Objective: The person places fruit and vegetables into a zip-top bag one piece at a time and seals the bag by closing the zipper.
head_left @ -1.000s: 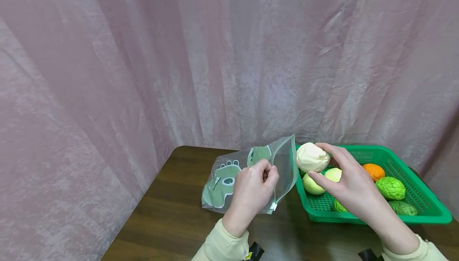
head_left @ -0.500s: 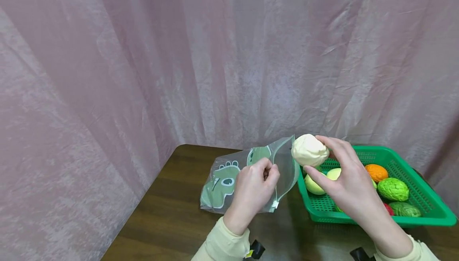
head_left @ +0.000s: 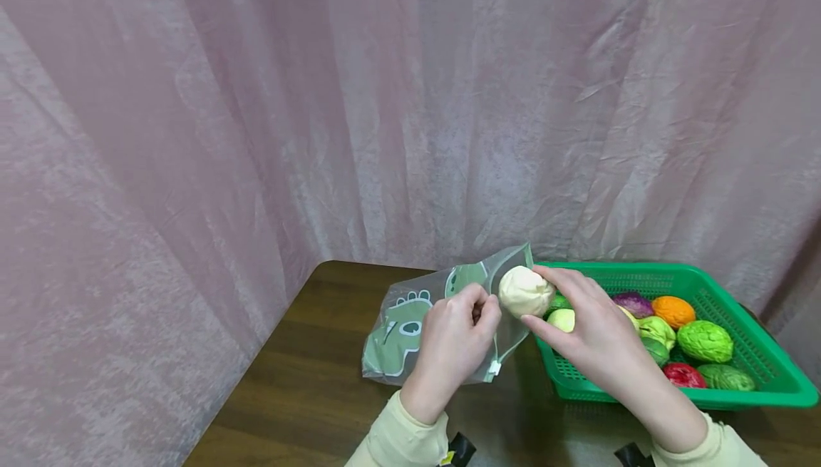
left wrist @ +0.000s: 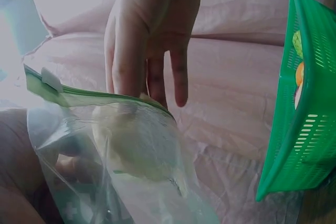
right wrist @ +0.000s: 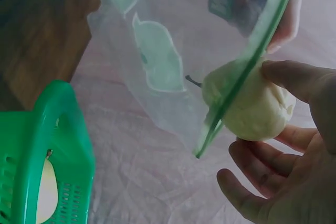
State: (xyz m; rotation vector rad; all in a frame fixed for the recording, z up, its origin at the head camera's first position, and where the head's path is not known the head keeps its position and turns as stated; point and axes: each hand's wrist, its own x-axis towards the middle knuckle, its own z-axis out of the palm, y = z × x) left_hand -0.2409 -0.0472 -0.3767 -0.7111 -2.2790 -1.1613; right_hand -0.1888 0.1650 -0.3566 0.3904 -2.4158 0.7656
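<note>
My left hand [head_left: 457, 342] pinches the near rim of a clear zip bag [head_left: 410, 321] printed with green dinosaurs and holds its mouth open toward the right. My right hand [head_left: 580, 328] grips a cream-white ball [head_left: 524, 291] and has it partly inside the bag's mouth. In the right wrist view the ball [right wrist: 252, 103] sits across the green zip edge [right wrist: 244, 66], half behind the plastic. In the left wrist view the ball [left wrist: 137, 142] shows through the bag wall, with the right hand's fingers [left wrist: 149, 40] above it.
A green plastic basket [head_left: 757, 381] stands on the dark wooden table [head_left: 301, 388] at the right, holding several soft fruit-like pieces in orange, green, red, purple and pale yellow. A pink curtain [head_left: 321, 96] hangs close behind. The table's left corner lies near the bag.
My right hand carried the white ball left and down from above the basket into the bag's mouth. My left hand kept its hold on the bag's rim.
</note>
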